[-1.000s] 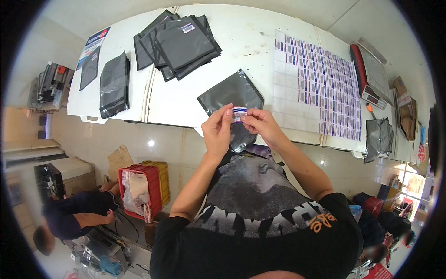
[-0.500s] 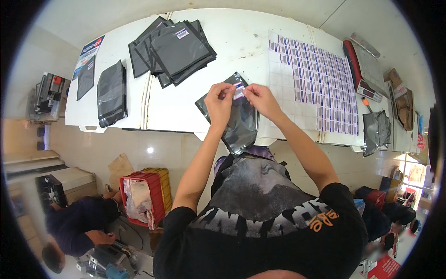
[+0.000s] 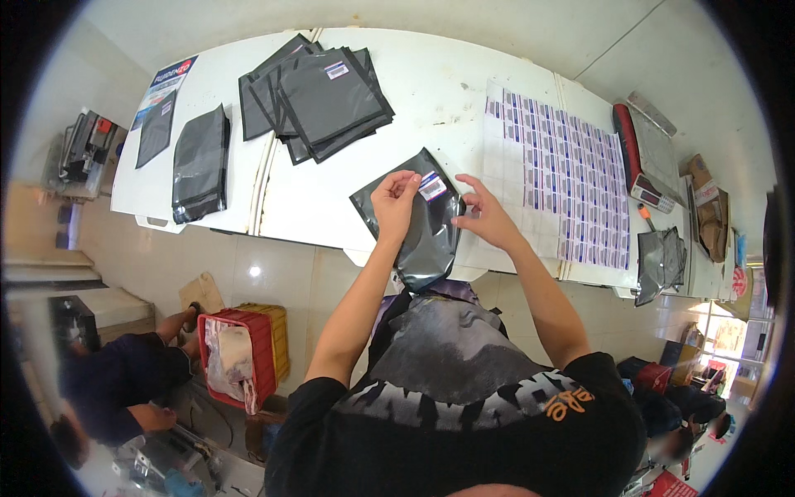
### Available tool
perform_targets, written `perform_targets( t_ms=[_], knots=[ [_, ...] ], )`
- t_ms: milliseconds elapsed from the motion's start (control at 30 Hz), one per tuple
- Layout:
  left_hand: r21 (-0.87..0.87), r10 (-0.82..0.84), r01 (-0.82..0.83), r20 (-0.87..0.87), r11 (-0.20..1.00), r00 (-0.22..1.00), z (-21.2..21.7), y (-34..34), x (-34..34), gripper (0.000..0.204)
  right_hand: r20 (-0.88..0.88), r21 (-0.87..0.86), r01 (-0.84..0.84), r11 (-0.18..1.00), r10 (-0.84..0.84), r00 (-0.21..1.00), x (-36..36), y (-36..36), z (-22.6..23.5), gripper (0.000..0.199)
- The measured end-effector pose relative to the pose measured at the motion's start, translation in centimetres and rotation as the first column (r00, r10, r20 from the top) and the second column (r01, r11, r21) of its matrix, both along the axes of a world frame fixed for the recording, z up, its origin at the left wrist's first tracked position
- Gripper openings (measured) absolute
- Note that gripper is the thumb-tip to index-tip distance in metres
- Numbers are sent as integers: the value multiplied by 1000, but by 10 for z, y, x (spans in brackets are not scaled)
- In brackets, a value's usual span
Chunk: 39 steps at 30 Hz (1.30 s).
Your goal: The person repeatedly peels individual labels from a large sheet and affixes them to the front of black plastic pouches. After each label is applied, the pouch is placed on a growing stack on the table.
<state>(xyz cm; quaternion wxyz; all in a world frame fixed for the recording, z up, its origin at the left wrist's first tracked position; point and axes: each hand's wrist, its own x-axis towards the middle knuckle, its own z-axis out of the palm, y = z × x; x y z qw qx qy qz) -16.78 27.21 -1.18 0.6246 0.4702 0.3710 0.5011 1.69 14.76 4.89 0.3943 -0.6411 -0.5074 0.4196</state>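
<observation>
A flat dark grey pouch (image 3: 418,228) lies at the near edge of the white table (image 3: 431,99), its lower end hanging over the edge. A small white and purple sticker (image 3: 431,185) sits near its top. My left hand (image 3: 395,205) presses on the pouch just left of the sticker. My right hand (image 3: 487,219) rests with fingers spread at the pouch's right edge, close to the sticker. A large sheet of the same stickers (image 3: 556,180) lies to the right.
A stack of several grey pouches (image 3: 319,93) lies at the far middle of the table, with single pouches (image 3: 199,163) at the left. Another pouch (image 3: 660,261) and a red tool (image 3: 628,146) lie at the right. A red crate (image 3: 240,354) and a crouching person (image 3: 124,385) are on the floor.
The pouch with the sticker went from being held up in both hands to lying on the table. My right hand let go of the sticker and opened.
</observation>
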Motion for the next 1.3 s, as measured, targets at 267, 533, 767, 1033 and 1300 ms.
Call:
perform_targets(
  t_ms=[267,533,767,1033,1300],
  knots=[
    [-248,-18,109,341,963,940,-3,26,-17,33,-150,-94,-12,995,-2,989,0,-21,18,78],
    [-242,-104,157,221,957,970,-1,27,-14,33,708,387,17,922,-309,635,7,-24,1,58],
    [-135,-146,145,3,980,989,8,16,-12,33,-16,122,296,947,-297,955,-25,19,-9,39],
    [7,-112,113,-94,994,989,-2,9,-5,29,61,302,307,903,-340,939,-37,50,-18,36],
    [117,-71,98,-216,988,974,-2,4,0,27,-8,323,366,873,-385,923,-26,51,-43,28]
  ],
)
